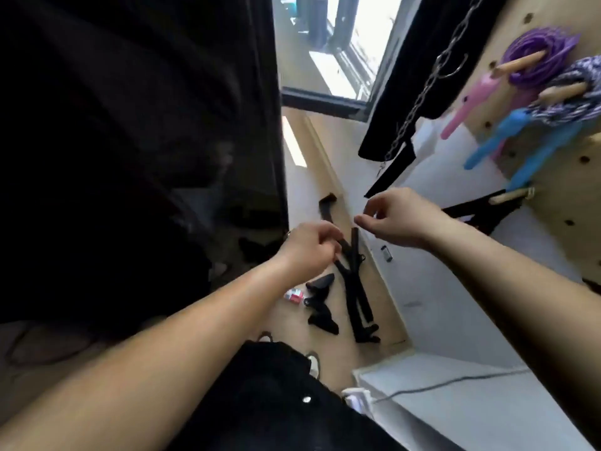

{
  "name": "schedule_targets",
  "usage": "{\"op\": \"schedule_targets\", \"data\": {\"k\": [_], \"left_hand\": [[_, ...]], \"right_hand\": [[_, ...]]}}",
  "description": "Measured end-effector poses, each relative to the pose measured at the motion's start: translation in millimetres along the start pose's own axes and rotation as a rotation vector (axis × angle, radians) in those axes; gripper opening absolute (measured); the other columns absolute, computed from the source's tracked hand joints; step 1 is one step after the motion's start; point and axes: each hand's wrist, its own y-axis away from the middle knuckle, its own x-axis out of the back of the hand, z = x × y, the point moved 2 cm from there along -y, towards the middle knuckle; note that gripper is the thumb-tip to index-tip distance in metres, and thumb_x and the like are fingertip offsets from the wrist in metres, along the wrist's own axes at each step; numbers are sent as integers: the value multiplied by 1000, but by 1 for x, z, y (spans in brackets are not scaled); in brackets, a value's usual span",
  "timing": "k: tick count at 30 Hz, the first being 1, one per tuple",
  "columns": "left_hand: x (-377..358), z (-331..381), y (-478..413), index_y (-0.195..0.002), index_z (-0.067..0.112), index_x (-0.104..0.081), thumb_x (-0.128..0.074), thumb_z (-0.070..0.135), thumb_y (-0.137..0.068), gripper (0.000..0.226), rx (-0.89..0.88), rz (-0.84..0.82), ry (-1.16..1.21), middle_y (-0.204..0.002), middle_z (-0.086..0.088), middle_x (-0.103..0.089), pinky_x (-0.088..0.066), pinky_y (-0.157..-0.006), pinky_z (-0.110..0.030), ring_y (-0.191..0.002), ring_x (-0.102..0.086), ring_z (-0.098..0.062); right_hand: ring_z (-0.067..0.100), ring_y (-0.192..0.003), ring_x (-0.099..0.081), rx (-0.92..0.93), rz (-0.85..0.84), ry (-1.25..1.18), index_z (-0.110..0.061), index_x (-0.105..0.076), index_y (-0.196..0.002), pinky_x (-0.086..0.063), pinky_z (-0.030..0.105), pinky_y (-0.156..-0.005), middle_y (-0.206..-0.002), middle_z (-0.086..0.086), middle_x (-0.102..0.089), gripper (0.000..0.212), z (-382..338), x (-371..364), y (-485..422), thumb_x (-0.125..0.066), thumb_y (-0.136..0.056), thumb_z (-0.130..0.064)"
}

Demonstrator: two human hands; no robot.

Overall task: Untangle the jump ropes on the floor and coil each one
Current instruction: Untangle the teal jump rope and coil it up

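Note:
A purple rope [536, 56] hangs coiled on a wooden peg of the pegboard at the upper right, with its pink handles [468, 102] dangling below. Beside it a purple-and-white patterned rope [572, 92] hangs on another peg, above blue handles [507, 141]. My left hand [309, 247] hovers mid-frame with its fingers curled in, and I see nothing in it. My right hand [393, 218] floats just to its right, the fingers loosely bent and the thumb and forefinger slightly apart, with nothing visible between them. Long black strap-like pieces [356, 288] lie on the floor below both hands.
Black handle-shaped items [320, 317] and a small red-and-white object [294, 296] lie on the wooden floor. A dark curtain [130, 125] fills the left. A chain [422, 86] and black cloth hang by the window. A white ledge [455, 402] with a cable sits at the lower right.

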Motion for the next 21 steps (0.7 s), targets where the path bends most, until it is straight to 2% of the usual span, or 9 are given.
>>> {"op": "schedule_targets", "data": {"k": [2, 5, 7, 9, 11, 14, 16, 18, 21], "left_hand": [[15, -49, 32, -119, 18, -71, -53, 12, -102, 25, 85, 60, -8, -101, 0, -75, -63, -82, -30, -93, -74, -20], [33, -116, 81, -113, 12, -73, -54, 5, -98, 25, 184, 143, 3, -98, -3, -75, -58, -69, -19, -83, -72, -15], [43, -157, 116, -109, 13, -74, -54, 4, -96, 26, 253, 193, -2, -93, 1, -72, -53, -74, -25, -85, -69, -13], [55, -195, 150, -109, 14, -74, -53, 5, -96, 26, 314, 258, 7, -92, 5, -70, -49, -77, -27, -91, -68, -16], [68, -224, 182, -104, 20, -74, -53, 11, -96, 24, 379, 327, -9, -94, 5, -70, -50, -81, -28, -93, -66, -16], [72, -259, 238, -97, 23, -74, -55, 17, -93, 20, 534, 490, 74, -93, 1, -72, -50, -76, -26, -91, -66, -21], [67, -279, 272, -104, 16, -76, -55, 12, -92, 25, 605, 635, 162, -99, -4, -75, -53, -80, -30, -96, -67, -25], [63, -296, 304, -107, 12, -76, -54, 9, -94, 26, 665, 789, 273, -105, -4, -75, -52, -86, -30, -100, -67, -24], [49, -314, 352, -118, 11, -74, -51, 4, -97, 31, 739, 1009, 499, -109, -2, -72, -46, -89, -24, -104, -64, -20]], "right_hand": [[6, -75, -59, 66, -101, -4, -26, -67, -94, -42, 22, -63, -85, -10, -62, 20, -33, -39, -1, -62, -99, -45], [9, -70, -58, 148, -247, 60, -25, -59, -79, -41, 23, -59, -76, -10, -60, 27, -87, -95, 3, -60, -101, -40], [17, -76, -62, 227, -368, 106, -26, -61, -75, -46, 27, -64, -79, -9, -64, 27, -124, -135, 6, -59, -99, -37], [13, -76, -60, 376, -485, 230, -31, -59, -72, -43, 25, -63, -78, -13, -60, 28, -163, -173, 11, -58, -100, -37], [17, -77, -61, 493, -600, 306, -26, -63, -76, -47, 27, -66, -80, -8, -63, 28, -204, -205, 18, -58, -100, -38], [17, -72, -63, 604, -708, 290, -20, -68, -82, -48, 32, -64, -82, -1, -68, 27, -263, -243, 40, -60, -100, -38], [14, -75, -65, 671, -729, 292, -28, -67, -79, -51, 33, -70, -81, -6, -70, 23, -295, -270, 55, -62, -99, -40], [17, -83, -68, 766, -761, 340, -26, -70, -82, -54, 36, -78, -85, -4, -72, 21, -325, -296, 74, -63, -97, -38], [20, -86, -71, 903, -829, 446, -23, -71, -86, -58, 36, -81, -87, -1, -74, 21, -362, -331, 110, -62, -99, -36]]}}
